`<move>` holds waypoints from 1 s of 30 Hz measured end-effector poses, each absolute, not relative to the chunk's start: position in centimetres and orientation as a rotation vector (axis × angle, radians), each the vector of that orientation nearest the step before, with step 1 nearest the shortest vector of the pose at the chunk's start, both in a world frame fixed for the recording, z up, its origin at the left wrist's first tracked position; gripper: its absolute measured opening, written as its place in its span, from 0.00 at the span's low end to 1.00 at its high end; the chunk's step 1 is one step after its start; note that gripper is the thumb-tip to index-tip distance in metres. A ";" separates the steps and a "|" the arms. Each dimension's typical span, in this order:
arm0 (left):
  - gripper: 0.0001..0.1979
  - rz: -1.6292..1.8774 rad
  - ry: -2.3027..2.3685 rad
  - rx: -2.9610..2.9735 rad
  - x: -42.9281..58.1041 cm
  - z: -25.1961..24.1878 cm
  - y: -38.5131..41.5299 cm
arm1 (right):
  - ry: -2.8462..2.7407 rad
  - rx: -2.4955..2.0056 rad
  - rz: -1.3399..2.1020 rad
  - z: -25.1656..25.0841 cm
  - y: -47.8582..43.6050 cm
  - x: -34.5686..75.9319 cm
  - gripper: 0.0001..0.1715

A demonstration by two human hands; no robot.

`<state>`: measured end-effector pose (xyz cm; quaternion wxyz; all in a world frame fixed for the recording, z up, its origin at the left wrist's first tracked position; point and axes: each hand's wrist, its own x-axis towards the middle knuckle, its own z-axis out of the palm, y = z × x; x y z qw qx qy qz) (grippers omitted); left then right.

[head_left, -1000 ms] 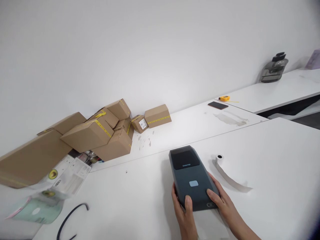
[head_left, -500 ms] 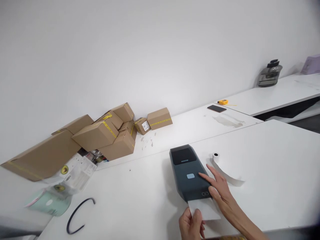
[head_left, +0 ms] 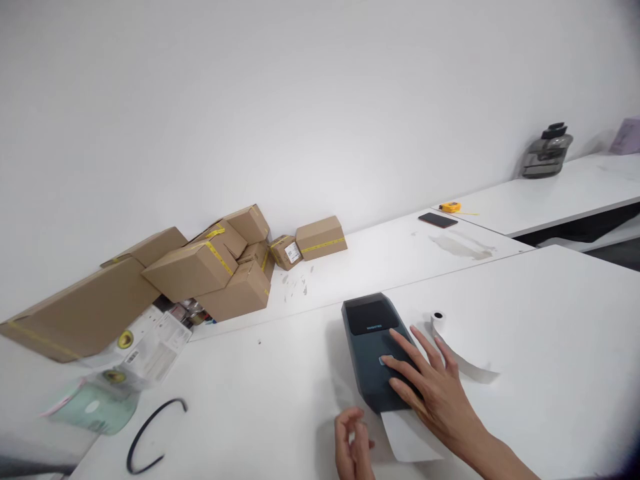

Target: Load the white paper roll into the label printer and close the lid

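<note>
A dark blue-grey label printer [head_left: 367,350] lies on the white table, its black top panel facing up. My right hand [head_left: 435,390] is spread over its lower right part, with a fingertip on the pale button. From the printer's near end a blank white sheet of paper [head_left: 406,437] sticks out, part of it under my right wrist. To the left of that paper is my left hand [head_left: 354,443], fingers loosely curled and apart, nothing between them. A small white paper roll [head_left: 438,321] stands right of the printer, its loose strip trailing toward me.
Several cardboard boxes [head_left: 190,270] are piled against the wall at the left. A black curved band [head_left: 145,433], a mint-green package [head_left: 100,408] and clear packs lie nearer. Toward the back right are a phone [head_left: 438,220], a yellow tape measure [head_left: 450,207] and a bottle [head_left: 547,153].
My left hand has let go of the paper and shifted left. My right hand has moved further over the printer, a finger now on the button. The paper hangs lower.
</note>
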<state>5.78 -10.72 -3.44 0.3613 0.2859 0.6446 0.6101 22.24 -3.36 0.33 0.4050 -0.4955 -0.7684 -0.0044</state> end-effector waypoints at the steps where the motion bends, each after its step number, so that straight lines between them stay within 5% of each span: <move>1: 0.31 1.604 1.647 0.768 5.9 -2.5 -10.3 | -1.941 -1.251 -0.012 0.3 -3.4 22.2 0.14; 16: 0.35 1.553 1.405 0.772 8.2 0.9 -7.9 | -1.272 -1.218 1.034 -5.1 -4.6 24.0 0.39; 22: 0.31 1.606 1.424 0.755 8.7 2.5 -7.7 | -1.248 -1.160 1.022 -3.8 -3.5 24.4 0.39; 30: 0.24 1.787 1.296 0.899 6.1 7.5 -1.6 | -1.680 -1.026 0.389 7.7 1.8 23.2 0.31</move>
